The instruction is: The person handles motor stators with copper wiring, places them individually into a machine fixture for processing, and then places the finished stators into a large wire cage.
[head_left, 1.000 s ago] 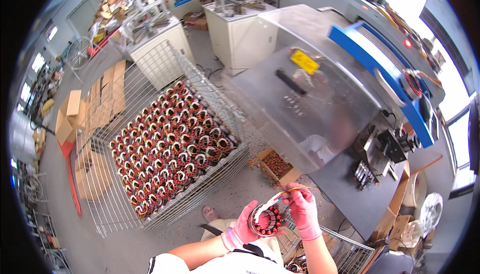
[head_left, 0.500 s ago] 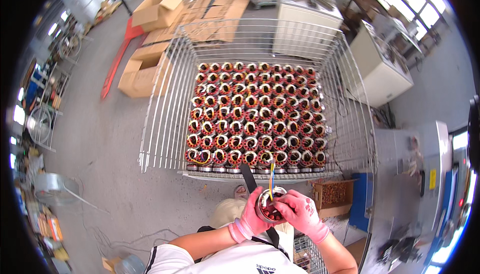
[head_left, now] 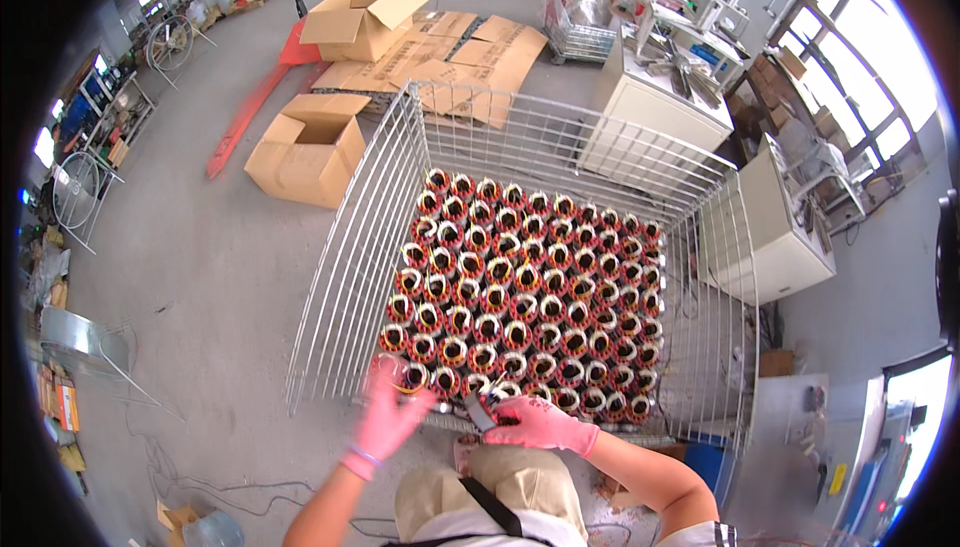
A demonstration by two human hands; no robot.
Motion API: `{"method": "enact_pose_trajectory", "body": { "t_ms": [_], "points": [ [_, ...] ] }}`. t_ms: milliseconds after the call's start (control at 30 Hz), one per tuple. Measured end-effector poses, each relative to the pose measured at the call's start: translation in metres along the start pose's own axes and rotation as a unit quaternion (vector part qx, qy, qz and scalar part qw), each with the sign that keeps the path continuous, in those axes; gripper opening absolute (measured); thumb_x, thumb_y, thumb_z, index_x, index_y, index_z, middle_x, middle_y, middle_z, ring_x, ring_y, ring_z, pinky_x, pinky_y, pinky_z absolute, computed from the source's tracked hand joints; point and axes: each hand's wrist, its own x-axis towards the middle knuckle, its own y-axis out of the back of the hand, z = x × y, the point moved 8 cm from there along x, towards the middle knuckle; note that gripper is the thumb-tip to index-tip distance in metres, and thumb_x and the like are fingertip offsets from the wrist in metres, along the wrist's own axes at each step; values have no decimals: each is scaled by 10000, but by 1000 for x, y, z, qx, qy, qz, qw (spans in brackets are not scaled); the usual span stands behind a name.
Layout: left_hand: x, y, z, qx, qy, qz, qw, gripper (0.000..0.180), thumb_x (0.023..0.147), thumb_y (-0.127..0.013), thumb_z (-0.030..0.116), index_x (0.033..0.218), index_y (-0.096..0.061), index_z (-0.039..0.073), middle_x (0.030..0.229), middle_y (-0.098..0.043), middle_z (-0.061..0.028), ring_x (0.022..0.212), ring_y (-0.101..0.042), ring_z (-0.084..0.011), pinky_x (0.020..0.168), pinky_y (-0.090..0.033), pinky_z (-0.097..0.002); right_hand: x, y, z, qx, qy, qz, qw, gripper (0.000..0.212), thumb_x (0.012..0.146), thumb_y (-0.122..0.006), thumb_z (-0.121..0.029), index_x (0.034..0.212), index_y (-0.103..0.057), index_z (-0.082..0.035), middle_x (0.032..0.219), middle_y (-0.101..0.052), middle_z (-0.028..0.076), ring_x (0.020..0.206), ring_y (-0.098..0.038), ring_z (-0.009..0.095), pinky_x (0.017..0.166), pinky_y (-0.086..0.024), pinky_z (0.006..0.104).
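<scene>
My right hand (head_left: 540,423), in a pink glove, grips a motor stator (head_left: 479,411) by its grey metal ring at the front edge of the wire cage. The stator is tilted, and my fingers hide part of it. Over the front left corner of the stator rows (head_left: 486,329) is my left hand (head_left: 386,419), also gloved in pink and blurred by motion. Its thumb stands apart from the fingers, and I see nothing held in it. Beside its fingertips sits a stator (head_left: 412,377) with red windings and pale wires. Whether the fingertips touch one cannot be told.
Wire mesh walls (head_left: 335,277) surround the rows. Beyond the cage lie an open carton (head_left: 310,162), another carton (head_left: 362,27), flattened cardboard (head_left: 480,62) and a red pallet jack (head_left: 255,102). White cabinets (head_left: 655,122) stand behind and to the right.
Both hands have moved forward from my lap to the cage's front edge. My left hand has let go of the stator and moved left; my right keeps hold. The view has shifted.
</scene>
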Motion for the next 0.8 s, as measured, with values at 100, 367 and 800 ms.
{"method": "enact_pose_trajectory", "body": {
  "t_ms": [100, 367, 800],
  "points": [
    [76, 122, -5, 359, -43, 239, 901, 826, 849, -702, 304, 1472, -257, -7, 1478, -331, -247, 1376, -319, -378, 1118, -301, -441, 74, 66, 13, 31, -16, 40, 999, 352, 856, -692, -302, 984, -657, 24, 766, -665, 64, 708, -605, 160, 658, -477, 325],
    [183, 156, -121, 289, 124, 123, 941, 543, 919, -574, 267, 1354, -425, -22, 1370, -450, -247, 1256, -448, -408, 1048, -385, -431, 323, 208, 61, -205, -31, 282, 937, 487, 828, -611, -476, 1083, -640, -62, 1027, -688, 129, 972, -654, 294, 846, -513, 398],
    [200, 155, -98, 269, 201, 130, 933, 298, 949, -483, 90, 1226, -537, -5, 1161, -600, -148, 1084, -577, -320, 937, -450, -383, 612, 326, 25, -346, -98, 404, 841, 408, 902, -563, -446, 1048, -634, -72, 1109, -634, 120, 945, -668, 295, 766, -542, 418]
  ]
}}
